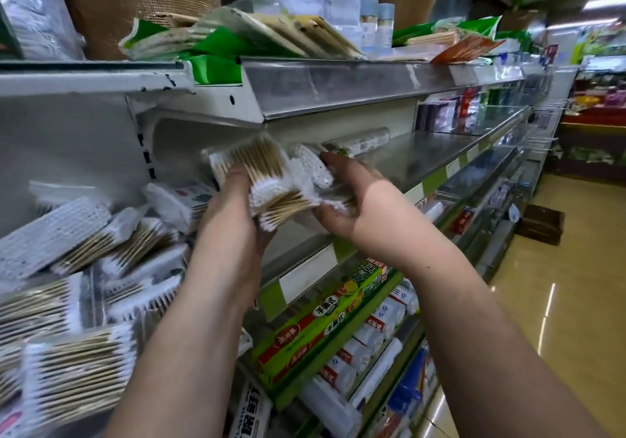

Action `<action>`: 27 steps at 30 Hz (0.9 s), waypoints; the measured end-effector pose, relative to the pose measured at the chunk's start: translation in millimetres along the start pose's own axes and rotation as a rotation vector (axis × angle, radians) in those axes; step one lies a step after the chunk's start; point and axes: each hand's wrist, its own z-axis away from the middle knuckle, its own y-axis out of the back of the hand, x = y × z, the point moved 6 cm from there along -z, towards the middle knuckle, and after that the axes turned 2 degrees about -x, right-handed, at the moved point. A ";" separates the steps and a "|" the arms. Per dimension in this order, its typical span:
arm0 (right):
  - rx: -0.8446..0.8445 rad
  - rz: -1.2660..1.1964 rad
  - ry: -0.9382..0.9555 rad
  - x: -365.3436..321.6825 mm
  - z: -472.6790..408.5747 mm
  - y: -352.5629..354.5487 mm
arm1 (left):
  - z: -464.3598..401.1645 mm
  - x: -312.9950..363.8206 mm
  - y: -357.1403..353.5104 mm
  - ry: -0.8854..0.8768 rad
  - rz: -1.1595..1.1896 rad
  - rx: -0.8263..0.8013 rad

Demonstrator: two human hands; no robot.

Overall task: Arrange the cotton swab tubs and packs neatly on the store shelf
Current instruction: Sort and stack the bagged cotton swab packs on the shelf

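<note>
My left hand (233, 210) grips clear packs of wooden-stick cotton swabs (261, 180) in front of the middle shelf (423, 153). My right hand (352, 200) holds the same bundle from the right, its fingers over a round tub of white swabs (310, 166). Another clear tub (359, 139) lies on its side on the shelf just behind. Several loose swab packs (78, 268) lie in a jumbled heap on the shelf at the left.
The shelf above (321, 81) carries green and brown packs and clear plastic boxes. Below sit a green cling-film box (321, 319) and rolled bags. The aisle floor (559, 302) runs along the right, with a dark box standing on it.
</note>
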 end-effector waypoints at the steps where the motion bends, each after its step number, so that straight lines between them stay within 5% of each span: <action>1: -0.017 0.008 -0.003 6.4 -4.6 -4.6 | -2.3 -1.8 -0.6 0.002 -0.037 0.011; 11: -0.084 0.041 -0.011 49.3 -49.5 -13.5 | 1.5 -4.2 -9.9 -0.056 -0.573 0.265; 14: -0.043 0.085 -0.017 61.8 -58.0 -11.2 | 6.2 1.7 -12.1 -0.166 -0.639 0.371; 19: 0.018 0.061 0.047 72.1 -56.3 -7.4 | 18.7 -0.3 -32.7 -0.453 -1.140 0.530; 27: 0.012 -0.015 0.146 63.0 -43.2 -3.8 | 29.5 -4.0 -27.4 -0.322 -1.273 0.817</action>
